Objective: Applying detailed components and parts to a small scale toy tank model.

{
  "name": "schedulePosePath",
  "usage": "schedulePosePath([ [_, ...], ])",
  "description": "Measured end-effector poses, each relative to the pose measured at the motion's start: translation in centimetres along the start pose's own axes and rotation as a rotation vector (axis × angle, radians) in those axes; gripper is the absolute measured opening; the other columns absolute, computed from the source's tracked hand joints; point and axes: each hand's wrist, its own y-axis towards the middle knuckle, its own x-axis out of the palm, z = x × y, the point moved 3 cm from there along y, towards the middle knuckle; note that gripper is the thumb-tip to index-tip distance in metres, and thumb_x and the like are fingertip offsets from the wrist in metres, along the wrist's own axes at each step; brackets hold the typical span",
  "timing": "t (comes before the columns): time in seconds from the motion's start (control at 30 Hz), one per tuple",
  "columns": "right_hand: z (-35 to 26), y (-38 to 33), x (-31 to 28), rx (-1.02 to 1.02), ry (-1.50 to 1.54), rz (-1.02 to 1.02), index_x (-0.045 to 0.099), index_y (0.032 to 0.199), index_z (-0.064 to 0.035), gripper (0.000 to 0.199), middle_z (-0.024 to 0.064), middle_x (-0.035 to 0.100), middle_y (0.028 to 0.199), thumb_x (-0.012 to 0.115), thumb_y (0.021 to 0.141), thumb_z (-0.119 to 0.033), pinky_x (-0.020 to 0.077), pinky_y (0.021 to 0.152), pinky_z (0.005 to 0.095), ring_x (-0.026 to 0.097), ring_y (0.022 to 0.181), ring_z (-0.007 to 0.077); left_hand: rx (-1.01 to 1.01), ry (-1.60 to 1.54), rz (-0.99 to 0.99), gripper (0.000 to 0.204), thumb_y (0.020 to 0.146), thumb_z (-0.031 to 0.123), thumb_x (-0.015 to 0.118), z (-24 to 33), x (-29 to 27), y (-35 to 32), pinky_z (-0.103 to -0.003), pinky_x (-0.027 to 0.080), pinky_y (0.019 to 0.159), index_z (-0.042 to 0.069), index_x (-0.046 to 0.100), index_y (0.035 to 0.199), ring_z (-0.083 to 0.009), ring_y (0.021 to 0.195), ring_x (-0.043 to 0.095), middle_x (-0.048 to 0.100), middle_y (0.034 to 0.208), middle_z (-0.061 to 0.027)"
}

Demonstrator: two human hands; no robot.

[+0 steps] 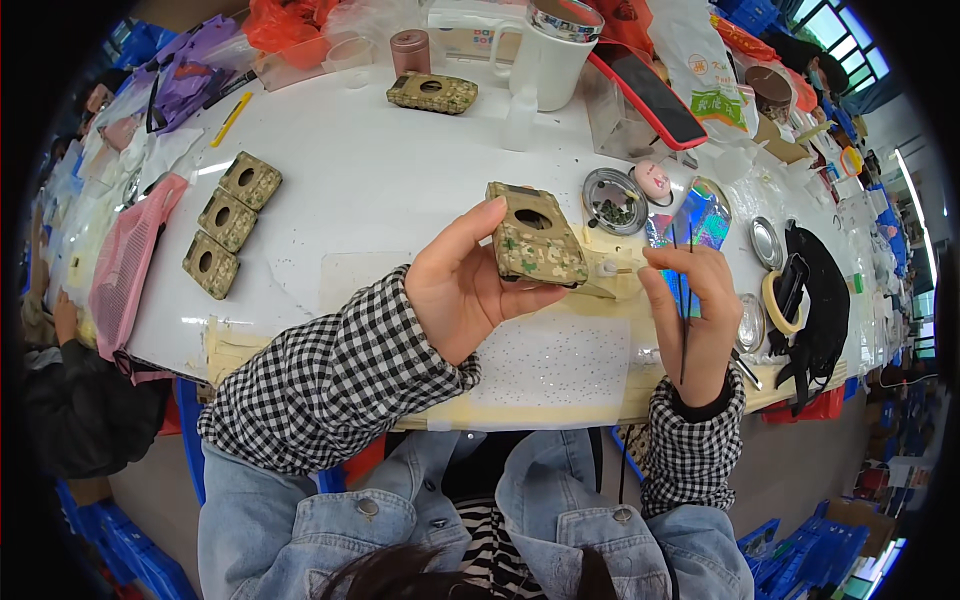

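My left hand (pixel 452 285) is closed around a camouflage-patterned case (pixel 556 255) with a dark oval hole in its upper face. The thumb presses its left side and the fingers support it from below. To the right, apart from the case, my right hand (pixel 708 315) grips thin dark tweezers (pixel 685 335), whose tips point away from me. Beyond that hand, a round clear dish (pixel 597 212) contains small dark bits. A white sheet (pixel 540 385) strewn with tiny specks lies below the case, at the table's near edge.
Several like cases stand around, among them one at left (pixel 250 180) and one at the back (pixel 432 93). A white mug (pixel 545 70) and a red-edged phone (pixel 650 98) are at the back. A pink mesh pouch (pixel 130 265) and a black cloth bundle (pixel 820 300) flank the table.
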Motion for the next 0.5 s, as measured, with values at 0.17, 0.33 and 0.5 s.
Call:
schedulePosePath([
  [0.17,0.2,-0.4,1.0,-0.049,-0.024,-0.069,0.064,0.084,-0.0020,0.016,0.0109,0.060,0.077,0.072,0.070,-0.002,0.0440,0.068,0.0330,0.055,0.076,0.0260,-0.001,0.003,-0.003,0.048,0.097,0.034,0.031,-0.1,-0.1,0.0,-0.036,0.053,0.088,-0.001,0.038,0.128,-0.0352,0.107,0.057,0.051,0.121,-0.0266],
  [0.33,0.4,-0.5,1.3,-0.062,-0.013,-0.062,0.064,0.084,-0.0019,0.016,0.0112,0.060,0.078,0.071,0.070,0.000,0.0441,0.068,0.0329,0.055,0.075,0.0264,-0.001,-0.002,-0.004,0.048,0.097,0.034,0.032,-0.1,-0.1,0.0,-0.036,0.053,0.088,-0.001,0.038,0.128,-0.0352,0.106,0.057,0.051,0.121,-0.0263],
  [0.5,-1.1,0.2,-0.6,-0.064,0.034,0.096,0.063,0.086,-0.0009,0.015,0.0123,0.061,0.080,0.068,0.073,0.004,0.0443,0.067,0.0300,0.057,0.073,0.0240,-0.003,-0.008,-0.009,0.048,0.097,0.034,0.032,-0.2,-0.1,0.0,-0.036,0.054,0.087,-0.001,0.038,0.129,-0.0349,0.106,0.057,0.051,0.121,-0.0261],
])
